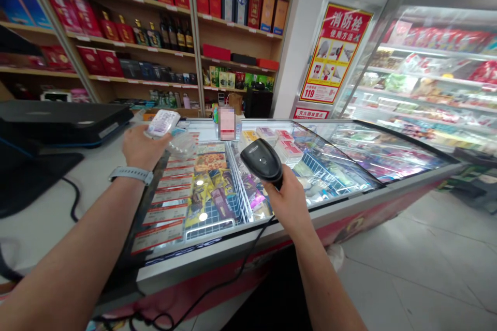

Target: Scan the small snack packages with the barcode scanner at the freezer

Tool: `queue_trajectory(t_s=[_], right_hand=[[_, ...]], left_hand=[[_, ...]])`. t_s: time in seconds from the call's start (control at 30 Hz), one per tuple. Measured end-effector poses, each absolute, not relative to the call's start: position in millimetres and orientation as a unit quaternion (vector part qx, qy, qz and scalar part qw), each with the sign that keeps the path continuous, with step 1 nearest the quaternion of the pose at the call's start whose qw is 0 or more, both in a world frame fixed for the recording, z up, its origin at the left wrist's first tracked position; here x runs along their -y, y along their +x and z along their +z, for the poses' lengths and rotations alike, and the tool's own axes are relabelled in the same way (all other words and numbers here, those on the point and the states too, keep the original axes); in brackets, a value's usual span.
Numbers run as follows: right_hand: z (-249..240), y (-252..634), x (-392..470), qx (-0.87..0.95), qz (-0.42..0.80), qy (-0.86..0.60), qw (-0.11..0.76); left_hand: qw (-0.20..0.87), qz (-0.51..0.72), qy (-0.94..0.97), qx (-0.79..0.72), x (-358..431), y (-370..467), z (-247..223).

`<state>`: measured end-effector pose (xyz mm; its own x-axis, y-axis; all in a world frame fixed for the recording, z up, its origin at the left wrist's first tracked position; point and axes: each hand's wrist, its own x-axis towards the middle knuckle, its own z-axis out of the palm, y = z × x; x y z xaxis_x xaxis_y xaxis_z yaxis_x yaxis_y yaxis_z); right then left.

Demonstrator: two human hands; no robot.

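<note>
My right hand is wrapped round the handle of a black barcode scanner, held above the glass lid of the chest freezer. From the scanner a black cable runs down the freezer's front. My left hand, with a grey watch band on the wrist, grips a small white plastic-wrapped package with printing on it; its exact kind is unclear. A crumpled clear plastic bag lies on the glass right beside that package.
The freezer holds frozen goods in wire baskets under glass. A black register device stands on the counter at left. A pinkish payment stand is at the freezer's far edge. Beyond are shelves of boxes and bottles, and a lit refrigerated case.
</note>
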<state>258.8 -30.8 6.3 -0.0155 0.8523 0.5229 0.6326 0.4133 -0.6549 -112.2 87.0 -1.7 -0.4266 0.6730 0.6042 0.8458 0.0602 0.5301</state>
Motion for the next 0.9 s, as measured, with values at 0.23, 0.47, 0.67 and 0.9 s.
queue_trajectory(t_s=[0.23,0.47,0.67,0.9], right_hand=[[7.3,280.1,41.8,0.654,0.14,-0.548,0.503],[-1.6,295.3,51.7,0.631,0.121,-0.568,0.515],[-2.1,301.9,58.8,0.609,0.121,-0.581,0.526],[-3.2,305.5,61.2,0.601,0.111,-0.579,0.539]], left_hand=[[0.018,-0.371,-0.493,0.787,-97.4,-125.7,7.1],[0.001,-0.372,-0.516,0.772,-102.1,-114.7,-15.1],[0.016,-0.383,-0.511,0.77,-106.8,-100.2,-22.7],[0.019,-0.392,-0.509,0.766,-117.5,-92.1,-21.6]])
